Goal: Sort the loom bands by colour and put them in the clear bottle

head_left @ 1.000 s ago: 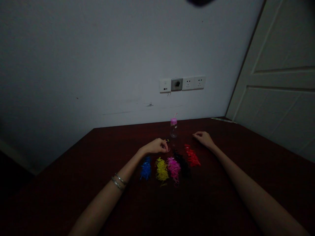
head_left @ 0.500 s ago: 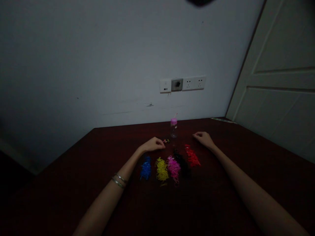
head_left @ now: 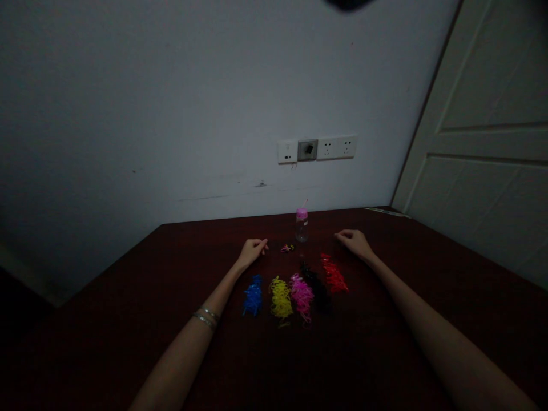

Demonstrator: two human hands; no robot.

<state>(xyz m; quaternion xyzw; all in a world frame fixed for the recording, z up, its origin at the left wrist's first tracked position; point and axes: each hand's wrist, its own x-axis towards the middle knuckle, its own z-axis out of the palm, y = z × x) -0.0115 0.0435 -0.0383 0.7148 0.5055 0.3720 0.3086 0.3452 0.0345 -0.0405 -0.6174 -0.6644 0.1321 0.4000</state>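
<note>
Heaps of small elastic bands lie in a row on the dark red table (head_left: 128,319): blue (head_left: 253,295), yellow (head_left: 280,298), pink (head_left: 302,294), black (head_left: 315,285) and red (head_left: 333,274). A few mixed bands (head_left: 287,248) lie apart, beside a small clear bottle with a pink cap (head_left: 302,224). My left hand (head_left: 252,250) rests on the table left of the mixed bands, fingers loosely curled, nothing visible in it. My right hand (head_left: 353,240) rests palm down beyond the red heap, fingers loosely bent.
A grey wall rises behind the table, with a strip of sockets and a switch (head_left: 317,149). A white panelled door (head_left: 483,142) stands at the right. A thin pale strip (head_left: 387,212) lies at the table's far right corner.
My left hand has drawn back to the left, away from the few mixed bands, which now lie uncovered on the table. My right hand has stayed where it was.
</note>
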